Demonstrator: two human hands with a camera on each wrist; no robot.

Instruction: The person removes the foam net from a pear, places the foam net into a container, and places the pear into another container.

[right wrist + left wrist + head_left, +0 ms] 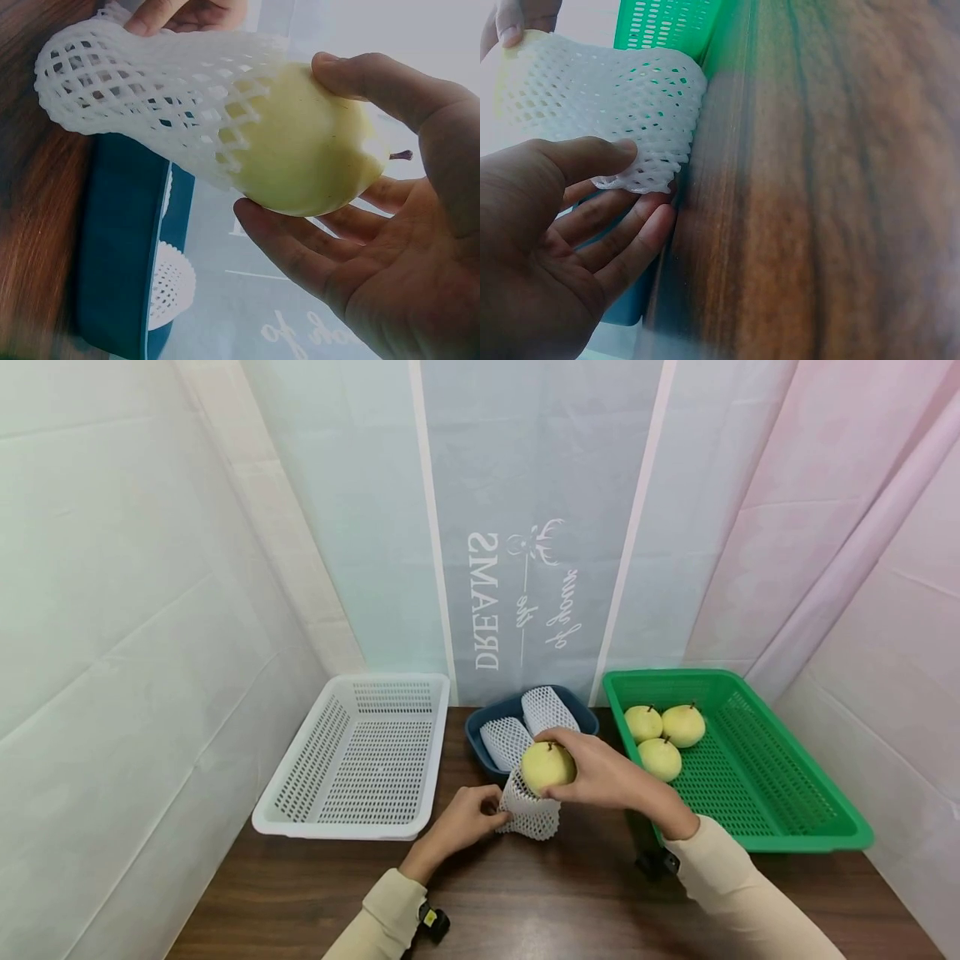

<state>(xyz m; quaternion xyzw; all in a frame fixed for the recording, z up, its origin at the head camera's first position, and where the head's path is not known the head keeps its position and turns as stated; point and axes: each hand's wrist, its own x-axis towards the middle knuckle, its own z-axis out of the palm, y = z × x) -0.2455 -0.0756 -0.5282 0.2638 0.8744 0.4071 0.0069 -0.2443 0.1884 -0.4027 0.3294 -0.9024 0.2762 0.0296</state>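
Note:
My right hand [596, 770] grips a round yellow-green pear [547, 767] between thumb and fingers, its dark stem showing. The pear's lower end sits inside the mouth of a white foam net sleeve [150, 82], which covers part of it. On the sleeve's other side, my left hand [465, 817] pinches the netting, thumb above and fingers below in the left wrist view. The far end of the sleeve hangs loose. Behind the hands, a dark blue basket [480, 752] holds more foam sleeves [506, 743], partly hidden by the right hand.
At the left stands a white perforated basket [268, 810] with nothing in it. A green basket [795, 843] on the right holds several pears [660, 760] in its left part. All stand on a dark wooden table [517, 910], with a printed curtain [525, 460] behind.

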